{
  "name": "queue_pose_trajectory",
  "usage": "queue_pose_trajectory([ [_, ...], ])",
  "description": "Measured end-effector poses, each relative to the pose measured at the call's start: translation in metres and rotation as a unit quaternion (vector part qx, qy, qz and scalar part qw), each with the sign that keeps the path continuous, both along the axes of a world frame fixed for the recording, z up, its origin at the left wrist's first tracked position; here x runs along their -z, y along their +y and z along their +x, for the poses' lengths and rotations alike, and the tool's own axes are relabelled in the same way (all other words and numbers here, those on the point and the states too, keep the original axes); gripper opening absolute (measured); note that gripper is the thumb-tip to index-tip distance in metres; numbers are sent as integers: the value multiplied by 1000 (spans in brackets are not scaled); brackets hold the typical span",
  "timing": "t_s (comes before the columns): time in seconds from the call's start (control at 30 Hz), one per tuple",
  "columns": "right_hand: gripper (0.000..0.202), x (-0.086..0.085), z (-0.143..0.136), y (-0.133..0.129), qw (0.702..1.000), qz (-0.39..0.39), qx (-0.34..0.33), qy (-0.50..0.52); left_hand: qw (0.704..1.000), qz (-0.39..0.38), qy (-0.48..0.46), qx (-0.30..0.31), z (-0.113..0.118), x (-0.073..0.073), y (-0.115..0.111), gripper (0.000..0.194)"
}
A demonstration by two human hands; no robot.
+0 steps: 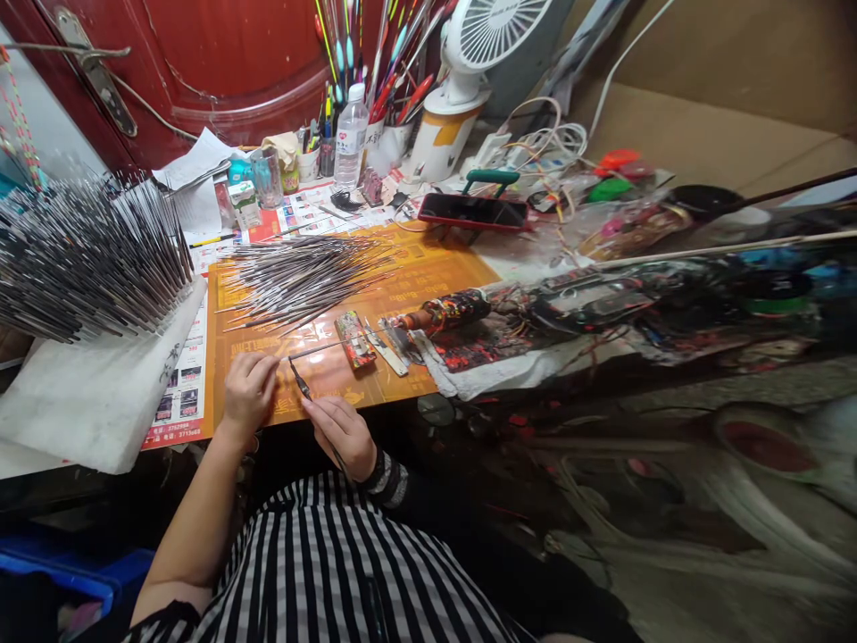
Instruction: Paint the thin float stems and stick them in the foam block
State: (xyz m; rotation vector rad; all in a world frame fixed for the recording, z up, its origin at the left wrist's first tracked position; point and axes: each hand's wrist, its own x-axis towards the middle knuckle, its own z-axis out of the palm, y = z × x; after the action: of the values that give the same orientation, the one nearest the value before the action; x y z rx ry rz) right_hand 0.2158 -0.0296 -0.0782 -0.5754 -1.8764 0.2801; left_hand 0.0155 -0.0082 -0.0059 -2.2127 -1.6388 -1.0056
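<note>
My left hand point(251, 393), fingers pinched, grips the near end of a thin dark rod point(313, 351). The rod's far end reaches to a small paint-spattered block point(354, 341). In my right hand point(343, 435) is a slim dark pen-like tool point(299, 379), pointing up at the rod close to my left fingertips. Whether its tip touches the rod I cannot tell. A thin dark cord runs down from my right hand. Beyond both hands, a loose pile of similar thin rods point(301, 277) lies on the orange mat point(261, 344).
Many dark rods point(94, 250) stand upright in a white foam slab point(87, 402) at left. A paint-crusted cylinder point(455, 310) lies right of the block. Behind are a phone point(472, 212), a water bottle point(350, 138) and a white fan point(492, 36). The table's front edge runs beside my hands.
</note>
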Motion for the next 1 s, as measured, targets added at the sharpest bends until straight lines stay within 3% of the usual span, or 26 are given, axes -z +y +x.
queue_pose_trajectory([
  [0.53, 64, -10, -1, 0, 1000, 4, 5, -1, 1000, 5, 2, 6, 1, -2, 0, 21],
  [0.7, 61, -10, 11, 2, 1000, 20, -16, 15, 1000, -9, -6, 7, 0, -3, 0, 21],
  [0.87, 59, -8, 40, 14, 997, 61, 43, 36, 1000, -5, -7, 18, -2, -5, 1, 20],
  [1.0, 54, -4, 56, 22, 995, 43, 89, 35, 999, 14, -1, 29, -3, -6, 3, 18],
])
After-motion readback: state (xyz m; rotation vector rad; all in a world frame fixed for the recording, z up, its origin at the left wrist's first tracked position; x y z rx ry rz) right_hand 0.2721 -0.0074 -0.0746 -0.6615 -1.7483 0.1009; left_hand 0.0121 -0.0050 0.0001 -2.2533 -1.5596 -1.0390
